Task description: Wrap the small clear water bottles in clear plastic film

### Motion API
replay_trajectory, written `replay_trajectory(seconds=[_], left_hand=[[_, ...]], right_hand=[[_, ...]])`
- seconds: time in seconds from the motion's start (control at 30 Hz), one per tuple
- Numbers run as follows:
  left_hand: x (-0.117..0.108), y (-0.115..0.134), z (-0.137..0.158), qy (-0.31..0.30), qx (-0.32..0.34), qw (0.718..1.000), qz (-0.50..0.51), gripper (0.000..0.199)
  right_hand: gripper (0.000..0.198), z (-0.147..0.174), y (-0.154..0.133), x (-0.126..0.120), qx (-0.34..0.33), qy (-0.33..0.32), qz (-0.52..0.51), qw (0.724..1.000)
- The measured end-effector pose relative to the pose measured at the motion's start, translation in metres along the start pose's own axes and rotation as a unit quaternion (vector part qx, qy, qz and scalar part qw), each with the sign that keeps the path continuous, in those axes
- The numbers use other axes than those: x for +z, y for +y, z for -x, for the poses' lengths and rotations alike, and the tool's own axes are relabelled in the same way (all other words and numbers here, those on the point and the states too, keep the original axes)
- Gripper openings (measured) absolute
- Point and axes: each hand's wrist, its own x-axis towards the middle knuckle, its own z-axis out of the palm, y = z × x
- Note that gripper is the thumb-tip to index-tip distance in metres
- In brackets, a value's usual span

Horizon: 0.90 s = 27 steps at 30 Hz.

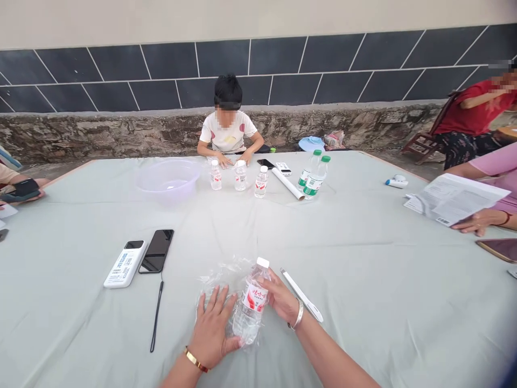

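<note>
A clear water bottle (252,302) with a white cap and a red-and-white label leans to the right near the table's front edge. My right hand (279,296) is closed around its upper side, thumb across the label. Crinkled clear plastic film (208,280) lies under and around the bottle. My left hand (214,326) rests flat on that film, fingers spread, its thumb close to the bottle's base. Just right of my right hand lies a white box cutter (302,295).
A white power bank (125,264) and black phone (156,251) lie at left. Farther back stand a purple basin (167,178), small bottles (260,183), green-capped bottles (313,183) and a white roll (288,184). A person (228,132) sits opposite; another holds papers (456,199) at right.
</note>
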Motion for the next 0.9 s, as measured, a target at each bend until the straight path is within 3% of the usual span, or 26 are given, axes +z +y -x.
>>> replay_trajectory(seconds=[0.1,0.2,0.3,0.37,0.47,0.63,0.8,0.9], left_hand=[[-0.005,-0.008,-0.002,-0.004,0.022,1.000,-0.020,0.089],[-0.006,-0.008,-0.002,0.007,0.027,0.999,-0.026,0.093],[-0.006,-0.004,-0.001,0.010,0.003,1.000,-0.025,0.095],[-0.005,-0.001,-0.001,0.006,-0.013,1.000,-0.024,0.092],[-0.004,0.002,-0.001,0.006,-0.039,0.999,-0.022,0.085],[-0.001,0.004,-0.002,0.024,-0.073,0.997,-0.018,0.086],[0.003,0.005,0.000,0.036,-0.084,0.996,-0.013,0.090],[0.004,0.005,-0.001,0.045,-0.079,0.996,-0.005,0.095]], right_hand=[[0.037,-0.007,-0.006,-0.004,0.006,-0.004,0.027,1.000],[0.037,-0.017,-0.007,-0.012,-0.008,0.078,0.100,0.992],[0.035,-0.024,-0.007,-0.023,-0.048,0.169,0.222,0.959],[0.032,-0.023,-0.010,-0.031,-0.081,0.189,0.308,0.929],[0.032,-0.012,-0.020,-0.037,-0.110,0.147,0.379,0.907],[0.029,0.005,-0.040,-0.035,-0.116,0.072,0.383,0.914],[0.028,0.009,-0.046,-0.027,-0.100,0.074,0.351,0.928],[0.022,0.018,-0.042,-0.015,-0.127,0.078,0.380,0.913]])
